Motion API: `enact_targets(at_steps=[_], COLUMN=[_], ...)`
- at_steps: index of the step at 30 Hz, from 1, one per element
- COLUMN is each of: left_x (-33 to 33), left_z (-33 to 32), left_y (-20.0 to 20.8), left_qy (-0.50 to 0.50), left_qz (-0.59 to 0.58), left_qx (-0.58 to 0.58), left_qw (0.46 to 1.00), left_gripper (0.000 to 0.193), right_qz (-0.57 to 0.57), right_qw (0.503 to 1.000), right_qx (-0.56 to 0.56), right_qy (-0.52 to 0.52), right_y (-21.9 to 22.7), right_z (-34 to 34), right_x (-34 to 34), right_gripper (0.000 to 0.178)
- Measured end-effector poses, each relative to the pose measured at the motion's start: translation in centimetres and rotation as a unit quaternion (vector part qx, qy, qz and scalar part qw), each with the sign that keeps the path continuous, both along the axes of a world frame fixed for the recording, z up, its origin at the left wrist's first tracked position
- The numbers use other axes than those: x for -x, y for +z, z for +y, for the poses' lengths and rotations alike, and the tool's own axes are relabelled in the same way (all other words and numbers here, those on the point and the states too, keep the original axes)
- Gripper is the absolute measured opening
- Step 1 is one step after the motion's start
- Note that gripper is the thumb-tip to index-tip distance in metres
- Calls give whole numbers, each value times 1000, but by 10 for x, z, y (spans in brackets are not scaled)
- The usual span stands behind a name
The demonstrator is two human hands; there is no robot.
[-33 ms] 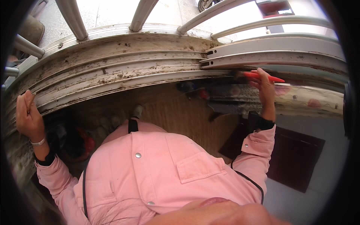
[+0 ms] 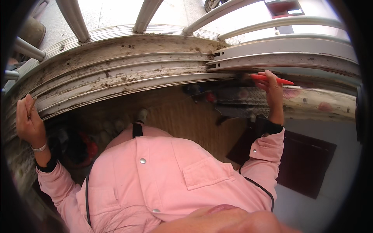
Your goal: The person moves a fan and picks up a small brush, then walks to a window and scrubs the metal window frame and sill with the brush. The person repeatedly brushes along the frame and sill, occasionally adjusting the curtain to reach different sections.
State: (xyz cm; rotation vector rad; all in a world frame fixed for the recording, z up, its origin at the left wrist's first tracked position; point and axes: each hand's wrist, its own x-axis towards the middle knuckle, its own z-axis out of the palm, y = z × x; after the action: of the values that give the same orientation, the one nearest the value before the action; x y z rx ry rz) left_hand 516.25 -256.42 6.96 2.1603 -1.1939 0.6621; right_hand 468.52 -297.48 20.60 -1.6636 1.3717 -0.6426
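Observation:
In my right hand (image 2: pixel 274 93) is a brush with a red handle (image 2: pixel 259 77), its dark bristle end blurred and lying along the inner rail of the dirty window track (image 2: pixel 132 72). My fingers pinch the handle near its middle. At the far left, my left hand (image 2: pixel 29 123) is closed by the track's other end. A thin brown piece (image 2: pixel 32 106) shows between its fingers; its kind is unclear. Dark grime and crumbs lie in the grooves and on the sill (image 2: pixel 147 45).
Metal bars (image 2: pixel 72 19) rise beyond the sill. The sliding window frame (image 2: pixel 279 58) occupies the right part of the track. Below it runs a pale flower-patterned cloth or covering (image 2: pixel 324 103). A dark red panel (image 2: pixel 303 167) lies at lower right. Wood-look floor (image 2: pixel 182 116) shows underneath.
My right hand and the brush have shifted very slightly left. My left hand is practically where it was.

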Motion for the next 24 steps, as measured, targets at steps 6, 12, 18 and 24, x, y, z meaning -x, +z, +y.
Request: enact_targets(at_steps=[6, 12, 18, 24], left_x=[-5, 10, 24, 27], left_z=[1, -4, -7, -8], left_y=[2, 20, 29, 29], left_qy=[-6, 9, 56, 41], left_qz=[-9, -89, -38, -48], left_qx=[-25, 6, 8, 27], left_qw=[1000, 996, 998, 998], left_gripper=[9, 18, 22, 27], right_qz=[-73, -74, 3, -111], right_qw=[997, 981, 990, 978], right_qx=[-35, 102, 138, 132], right_qy=[15, 149, 41, 114], right_y=[-21, -2, -6, -45], right_z=[47, 98, 113, 145], right_x=[-48, -73, -59, -91], right_gripper=[28, 33, 23, 18])
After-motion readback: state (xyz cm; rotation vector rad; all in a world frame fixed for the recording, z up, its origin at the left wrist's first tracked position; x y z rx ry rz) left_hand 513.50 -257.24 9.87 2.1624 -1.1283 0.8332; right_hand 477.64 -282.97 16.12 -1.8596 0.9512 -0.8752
